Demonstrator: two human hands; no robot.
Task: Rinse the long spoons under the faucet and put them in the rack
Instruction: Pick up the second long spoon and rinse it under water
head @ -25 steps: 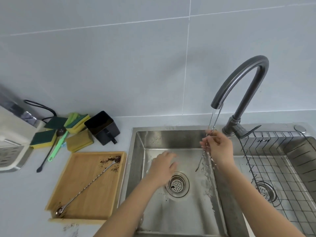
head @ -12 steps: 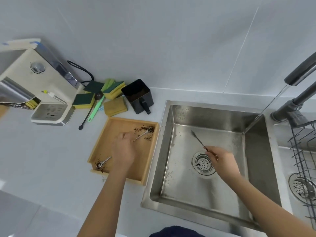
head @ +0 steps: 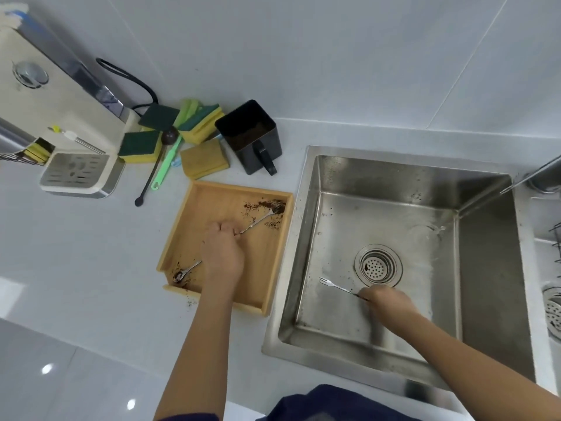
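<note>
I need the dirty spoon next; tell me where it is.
In the head view, the long spoon lies slantwise in the wooden tray left of the sink, the left hand closed over its middle.

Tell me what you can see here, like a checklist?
Surface: pale counter with steel sink; faucet water is running.
Job's things: dirty long spoon on wooden tray with brown crumbs; fork-tipped long spoon in the sink; rack barely visible at the right edge.
Clutter: sponges, black cup, black scoop, green brush, cream machine.
Hands: left hand grips the tray spoon; right hand holds the sink spoon.
Cables: black cord behind the machine.
Surroundings: white tiled wall.
</note>
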